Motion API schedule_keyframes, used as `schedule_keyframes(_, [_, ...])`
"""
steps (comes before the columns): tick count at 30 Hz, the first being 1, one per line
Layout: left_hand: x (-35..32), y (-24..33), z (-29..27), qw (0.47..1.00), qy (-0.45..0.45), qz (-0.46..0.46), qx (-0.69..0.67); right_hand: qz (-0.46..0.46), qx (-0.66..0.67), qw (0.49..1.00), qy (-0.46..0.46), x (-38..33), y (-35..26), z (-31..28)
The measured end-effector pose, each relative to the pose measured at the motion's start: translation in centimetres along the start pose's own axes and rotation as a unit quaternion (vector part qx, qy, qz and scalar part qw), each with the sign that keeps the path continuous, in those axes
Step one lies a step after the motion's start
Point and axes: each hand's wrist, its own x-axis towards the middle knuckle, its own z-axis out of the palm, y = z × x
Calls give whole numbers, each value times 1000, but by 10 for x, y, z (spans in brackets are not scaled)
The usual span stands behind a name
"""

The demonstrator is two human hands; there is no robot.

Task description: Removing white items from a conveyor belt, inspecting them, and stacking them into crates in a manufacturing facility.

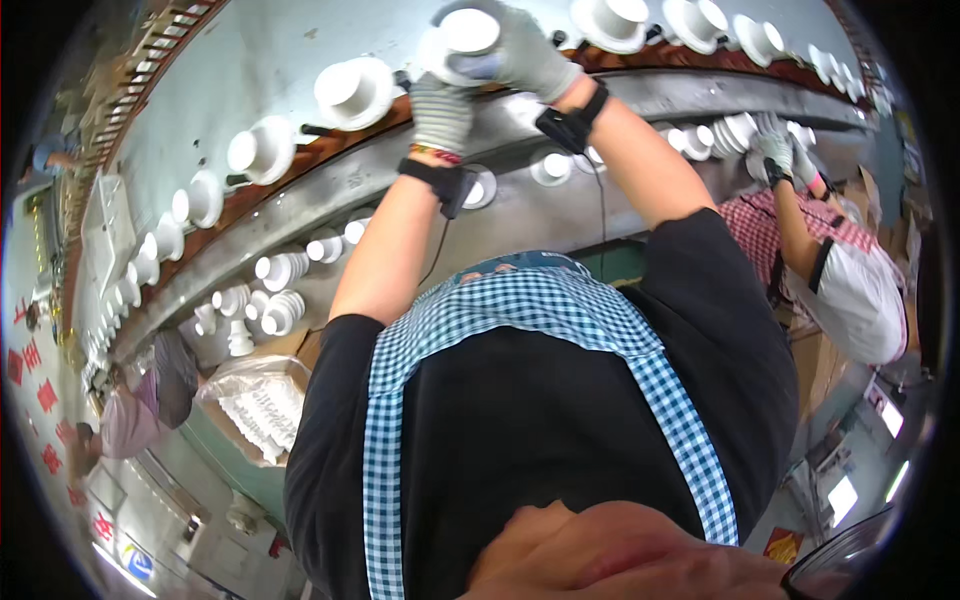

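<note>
At the top middle of the head view, a white cup-shaped piece with a wide round flange [470, 32] sits over the line of like pieces. My right hand [532, 58], in a pale knitted glove, is closed around its right side, slightly blurred. My left hand [441, 112], in a striped grey glove, is just below the flange's lower left edge; its fingertips are smeared and partly hidden behind the piece. Black straps circle both wrists. The nearest neighbouring flanged white piece [353, 93] stands left of my hands, and another flanged piece [610, 22] stands to their right.
A curved conveyor with a metal rail [370, 190] runs across in front of me. Stacked white parts [283, 312] lie on the ledge below it, above a plastic-lined carton [262, 405] of white parts. At right, a co-worker's gloved hands [775, 145] handle stacked white pieces.
</note>
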Motion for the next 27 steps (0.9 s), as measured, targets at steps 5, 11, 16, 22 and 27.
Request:
schedule_keyframes(5, [3, 60, -128, 620, 167, -340, -687, -85, -119, 989, 15, 29, -13, 13])
schedule_keyframes(11, [-159, 32, -131, 659, 127, -434, -601, -176, -180, 968, 12, 29, -5, 56])
schedule_keyframes(16, [-295, -23, -139, 635, 200, -554, -500, -155, -221, 962, 50, -11, -20, 75])
schedule_keyframes(22, [-379, -103, -148, 664, 333, -646, -174, 175, -76, 967, -171, -192, 10, 103])
schedule_keyframes(27, [-487, -249, -176, 718, 267, -613, -196, 178, -84, 924, -328, -214, 53, 230])
